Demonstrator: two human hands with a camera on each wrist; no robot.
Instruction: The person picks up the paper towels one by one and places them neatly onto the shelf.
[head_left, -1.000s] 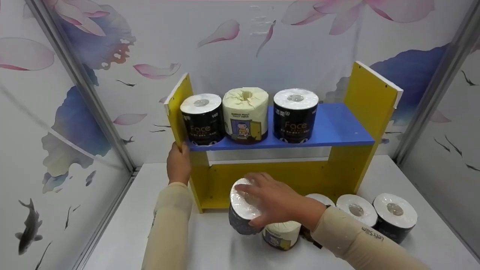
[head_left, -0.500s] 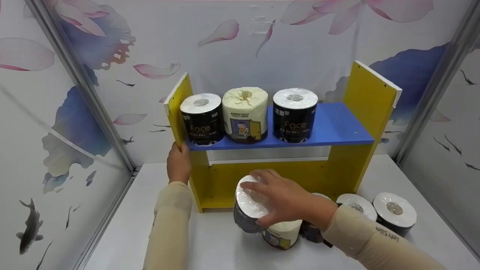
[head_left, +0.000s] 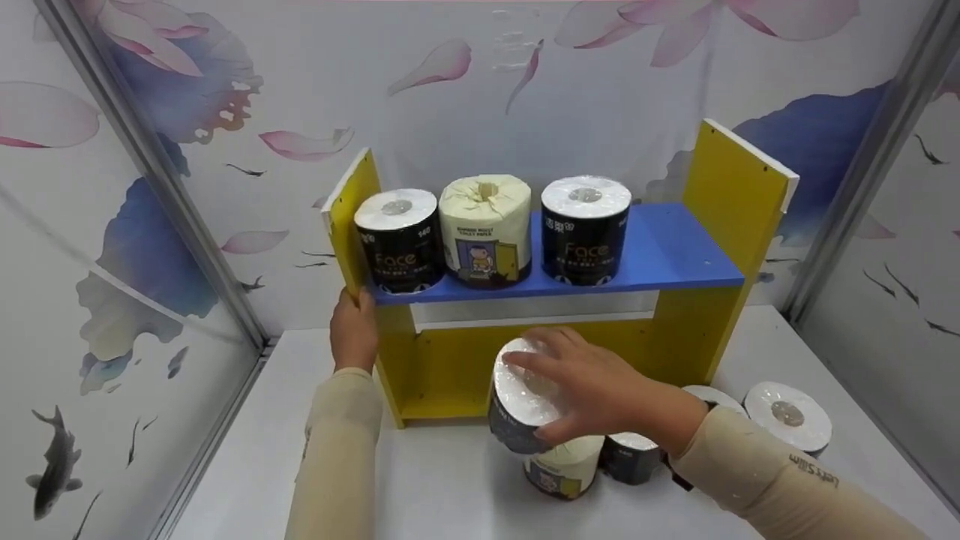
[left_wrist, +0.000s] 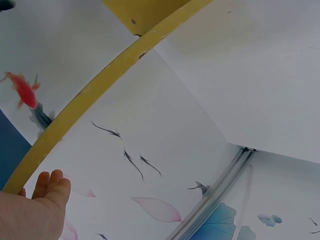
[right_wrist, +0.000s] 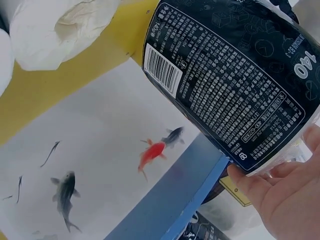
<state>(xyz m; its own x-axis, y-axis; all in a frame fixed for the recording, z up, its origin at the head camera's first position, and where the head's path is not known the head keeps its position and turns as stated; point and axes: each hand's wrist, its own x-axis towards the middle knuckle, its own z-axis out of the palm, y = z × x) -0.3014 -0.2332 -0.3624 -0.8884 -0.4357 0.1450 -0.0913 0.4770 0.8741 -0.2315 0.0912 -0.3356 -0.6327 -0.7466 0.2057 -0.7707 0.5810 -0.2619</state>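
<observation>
In the head view the right hand [head_left: 600, 386] grips a black-wrapped roll [head_left: 517, 420] by its white top end, tilted and held off the table in front of the shelf. The right wrist view shows this roll's printed side [right_wrist: 225, 85] with a barcode, the hand [right_wrist: 285, 190] at its end. The left hand [head_left: 354, 330] holds the yellow left side board [head_left: 346, 225] of the shelf, just below the blue board [head_left: 675, 247]. In the left wrist view the left hand [left_wrist: 47, 205] is at the board's edge [left_wrist: 85, 100]. Three rolls stand on the blue board, the cream one [head_left: 486, 232] between two black ones.
On the white table [head_left: 435, 480], a cream roll [head_left: 564, 469] stands below the held roll, a black-wrapped roll [head_left: 631, 457] beside it. Two more rolls stand at the right, one [head_left: 789, 416] farthest out. The yellow right side board [head_left: 739, 180] rises at the shelf's end.
The right hand has moved right and slightly up with the gripped roll, uncovering more of the black-wrapped roll beside the cream one. The left hand keeps its hold on the side board.
</observation>
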